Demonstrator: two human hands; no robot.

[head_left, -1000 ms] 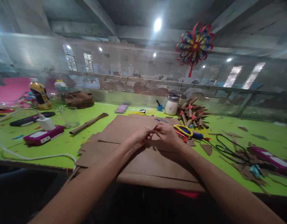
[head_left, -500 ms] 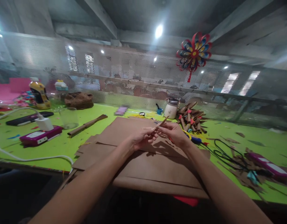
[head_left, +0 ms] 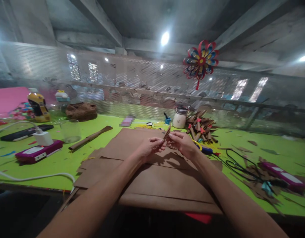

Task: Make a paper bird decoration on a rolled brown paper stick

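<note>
Pinching paper [head_left: 167, 132], left hand [head_left: 152, 147] beside right hand [head_left: 182, 142], forearms [head_left: 112, 181] outstretched

Room over brn sheets [head_left: 107, 168] on L; tube pile [head_left: 202, 127] blocks far R.

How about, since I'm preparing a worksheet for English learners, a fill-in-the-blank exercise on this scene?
1. The piece between the left hand and the right hand is ____ in colour.
2. The box bearing the white plug has a ____ casing.
3. As the wearer sees it, the jar stands to the ____ of the blue cup.
4. The hanging flower ends in a tassel coloured ____.

Missing words: brown; purple; right; red.
</note>
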